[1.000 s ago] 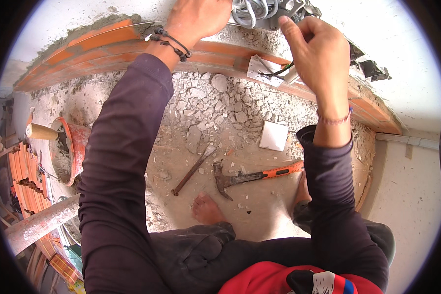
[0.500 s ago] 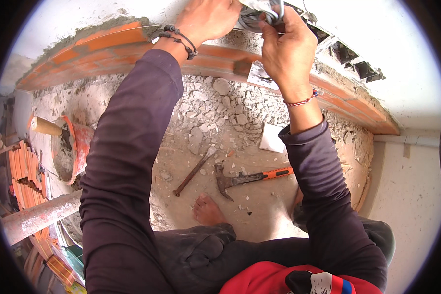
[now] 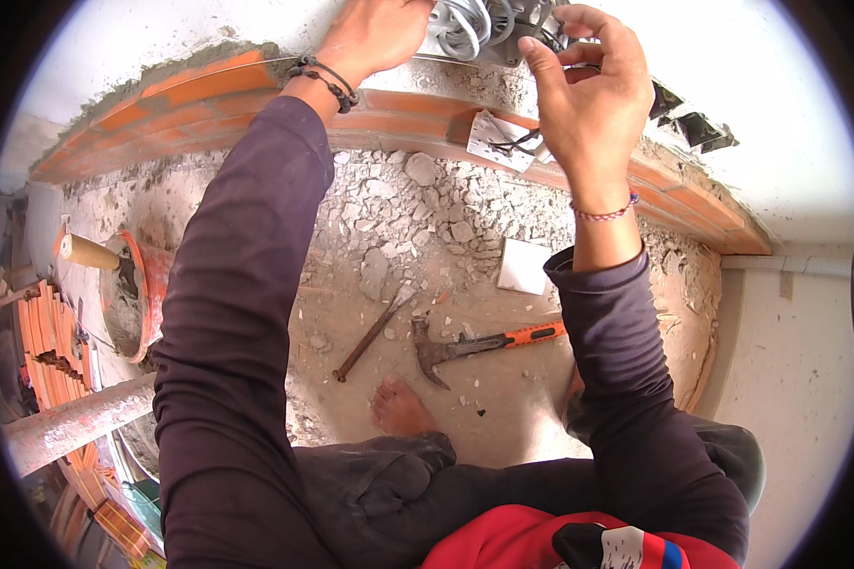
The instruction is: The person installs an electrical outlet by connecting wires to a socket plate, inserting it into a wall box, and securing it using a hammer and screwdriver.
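Observation:
A coil of grey cable point(image 3: 465, 30) sits in a grey box point(image 3: 512, 55) set in the wall at the top. My left hand point(image 3: 375, 38) is against the box's left side; its fingertips run out at the upper edge and are hidden. To the right of the coil is my right hand point(image 3: 598, 95), open, thumb and fingers apart with no cable visible between them. Below the box, a white plate point(image 3: 489, 142) with dark wires leans by the orange brick course point(image 3: 403, 102).
Broken rubble point(image 3: 399, 199) lies along the wall's foot. On the floor are a rusty chisel point(image 3: 375, 332), an orange-handled claw hammer point(image 3: 484, 346) and a white square tile point(image 3: 523, 266). At left stand a mortar bucket point(image 3: 152, 294) with a wooden handle, a pole point(image 3: 76, 424) and stacked bricks point(image 3: 52, 327).
My right hand has let go of the grey cable and moved right, its fingers spreading. My left hand has shifted slightly left. More of the coil and box now shows.

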Available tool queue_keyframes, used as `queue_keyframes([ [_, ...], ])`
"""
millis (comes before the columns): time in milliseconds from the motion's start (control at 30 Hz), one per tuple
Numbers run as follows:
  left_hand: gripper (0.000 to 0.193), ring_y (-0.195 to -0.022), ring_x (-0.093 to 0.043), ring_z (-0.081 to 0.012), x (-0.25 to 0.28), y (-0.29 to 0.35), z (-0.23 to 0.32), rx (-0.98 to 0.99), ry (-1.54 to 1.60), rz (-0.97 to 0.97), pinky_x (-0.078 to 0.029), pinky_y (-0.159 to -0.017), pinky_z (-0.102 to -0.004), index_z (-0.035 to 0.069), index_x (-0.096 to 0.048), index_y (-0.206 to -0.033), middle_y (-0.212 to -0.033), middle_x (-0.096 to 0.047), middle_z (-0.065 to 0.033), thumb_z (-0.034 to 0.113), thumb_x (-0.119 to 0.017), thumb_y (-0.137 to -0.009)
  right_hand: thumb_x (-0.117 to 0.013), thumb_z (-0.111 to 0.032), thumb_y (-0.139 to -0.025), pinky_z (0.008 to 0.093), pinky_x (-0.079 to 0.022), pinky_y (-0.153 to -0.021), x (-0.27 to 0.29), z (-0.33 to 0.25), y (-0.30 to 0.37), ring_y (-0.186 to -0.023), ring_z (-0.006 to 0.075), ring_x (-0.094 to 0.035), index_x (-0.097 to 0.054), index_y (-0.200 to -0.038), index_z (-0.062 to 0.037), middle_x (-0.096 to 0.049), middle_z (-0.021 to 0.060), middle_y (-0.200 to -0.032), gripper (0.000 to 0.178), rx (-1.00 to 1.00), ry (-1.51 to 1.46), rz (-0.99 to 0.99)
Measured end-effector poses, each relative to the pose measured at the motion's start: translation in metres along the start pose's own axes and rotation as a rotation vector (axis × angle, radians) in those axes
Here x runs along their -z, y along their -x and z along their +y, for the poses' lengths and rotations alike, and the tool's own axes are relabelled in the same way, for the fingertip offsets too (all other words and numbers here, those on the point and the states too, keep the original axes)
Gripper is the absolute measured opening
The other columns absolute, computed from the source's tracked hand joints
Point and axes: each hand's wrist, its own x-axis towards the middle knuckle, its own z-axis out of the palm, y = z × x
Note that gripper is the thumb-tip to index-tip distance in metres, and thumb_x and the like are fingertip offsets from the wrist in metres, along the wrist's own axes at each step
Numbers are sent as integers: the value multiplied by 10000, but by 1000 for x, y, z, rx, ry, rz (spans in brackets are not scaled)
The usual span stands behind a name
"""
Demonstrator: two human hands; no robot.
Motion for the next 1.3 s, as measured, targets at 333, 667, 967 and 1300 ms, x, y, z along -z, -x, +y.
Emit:
queue_keyframes([
  [333, 418, -1235, -531, -436, -4, 16, -17, 5, -87, -85, -423, -1079, -489, -68, -605, -1245, -1306, -584, -276, 22, -478, -857, -754, -81, -789, 399, -554, -669, 3, 6, -21, -728, 351, -704, -721, -924, -6, -708, 188, -802, 158, 72, 195, -176],
  [667, 450, -1277, -526, -404, -12, 19, -30, -84, -319, -185, -385, -1126, -494, -98, -597, -1249, -1337, -572, -289, 60, -490, -842, -782, -160, -822, 376, -544, -698, 15, 14, -35, -759, 309, -691, -698, -1093, -6, -719, 201, -906, 323, 1, 99, -313],
  [967, 404, -1225, -556, -411, -10, 15, -27, -108, -311, -172, -410, -1096, -491, -92, -637, -1189, -1266, -611, -291, 59, -487, -845, -650, -148, -947, 391, -528, -753, 8, 20, -28, -825, 328, -686, -559, -1356, -35, -704, 235, -972, 435, -55, -18, -425],
  [1300, 380, -1187, -572, -419, -9, 18, -27, -112, -243, -95, -422, -1072, -499, -95, -646, -1151, -1220, -633, -280, 44, -491, -834, -631, -176, -961, 450, -501, -695, 9, 21, -33, -760, 415, -643, -565, -1340, -41, -656, 237, -845, 408, -90, 71, -501],
])
